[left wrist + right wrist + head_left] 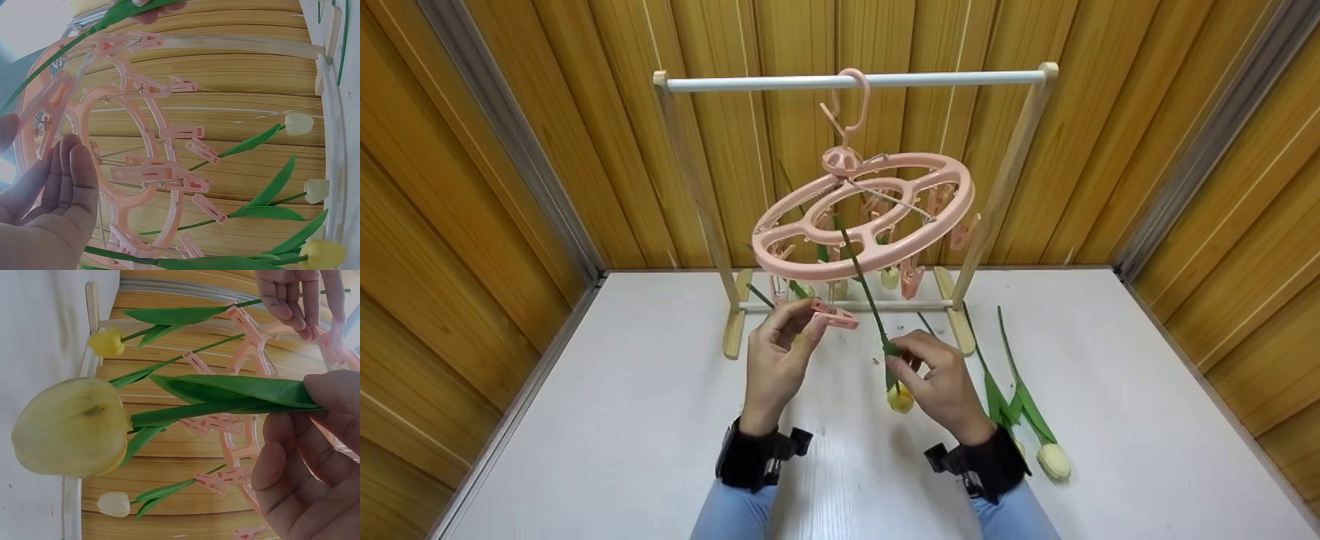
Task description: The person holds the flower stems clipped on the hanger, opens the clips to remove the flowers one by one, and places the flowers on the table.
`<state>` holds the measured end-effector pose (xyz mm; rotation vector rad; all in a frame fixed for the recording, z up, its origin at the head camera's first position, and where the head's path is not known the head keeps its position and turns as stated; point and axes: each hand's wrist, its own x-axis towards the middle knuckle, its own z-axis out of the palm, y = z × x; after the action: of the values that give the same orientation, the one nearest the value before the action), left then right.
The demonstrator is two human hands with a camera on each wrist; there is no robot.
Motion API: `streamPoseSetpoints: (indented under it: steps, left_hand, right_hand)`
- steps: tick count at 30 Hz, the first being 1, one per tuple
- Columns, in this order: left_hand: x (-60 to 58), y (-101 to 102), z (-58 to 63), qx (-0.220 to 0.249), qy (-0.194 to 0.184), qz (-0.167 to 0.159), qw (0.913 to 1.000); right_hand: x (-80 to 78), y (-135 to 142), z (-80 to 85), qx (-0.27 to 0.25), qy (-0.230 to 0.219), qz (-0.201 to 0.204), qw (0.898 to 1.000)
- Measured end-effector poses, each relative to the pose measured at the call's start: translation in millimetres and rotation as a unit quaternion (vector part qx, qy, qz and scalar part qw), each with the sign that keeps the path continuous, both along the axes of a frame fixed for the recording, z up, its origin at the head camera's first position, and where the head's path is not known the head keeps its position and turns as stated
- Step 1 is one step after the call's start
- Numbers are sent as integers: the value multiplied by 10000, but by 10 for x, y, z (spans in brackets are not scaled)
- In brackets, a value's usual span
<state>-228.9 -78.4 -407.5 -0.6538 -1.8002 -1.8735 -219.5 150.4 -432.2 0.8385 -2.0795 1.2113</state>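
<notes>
My left hand (pixel 778 361) pinches a pink clothespin (pixel 835 315) that hangs from the near rim of a round pink drying hanger (pixel 787 268). In the left wrist view the same clothespin (pixel 49 109) sits between thumb and fingertips. My right hand (pixel 936 381) pinches a yellow tulip (pixel 900 398) by its stem and leaf, blossom down, the stem slanting up in front of the hanger's rim. Up close in the right wrist view, the tulip's blossom (pixel 70 427) is pale yellow. Other tulips (pixel 298 124) hang blossom down from the hanger's clothespins.
The hanger hooks over a white bar (pixel 750 84) on a wooden-legged rack (pixel 1020 142). To the right, a white tulip (pixel 1054 460) lies on the white table (pixel 607 420) beside another tulip partly hidden by my right wrist. Wood-patterned walls (pixel 457 225) enclose the table.
</notes>
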Motion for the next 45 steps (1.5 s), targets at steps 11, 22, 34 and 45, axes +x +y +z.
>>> streamPoseSetpoints:
  steps: [11, 22, 34, 45]
  left_hand:
    - [-6, 21, 10, 80, -260, 302, 9992]
    - [-14, 10, -13, -193, -244, 294, 9991]
    - [-31, 24, -20, -52, -70, 103, 9999]
    - [-22, 2, -19, -211, -444, 408, 9980]
  right_hand:
    - [117, 127, 132, 45, 288, -228, 9993]
    - [176, 290, 126, 46, 160, -401, 9991]
    - [185, 540, 81, 354, -263, -786, 9959]
    - [188, 651, 53, 450, -743, -1234, 9886]
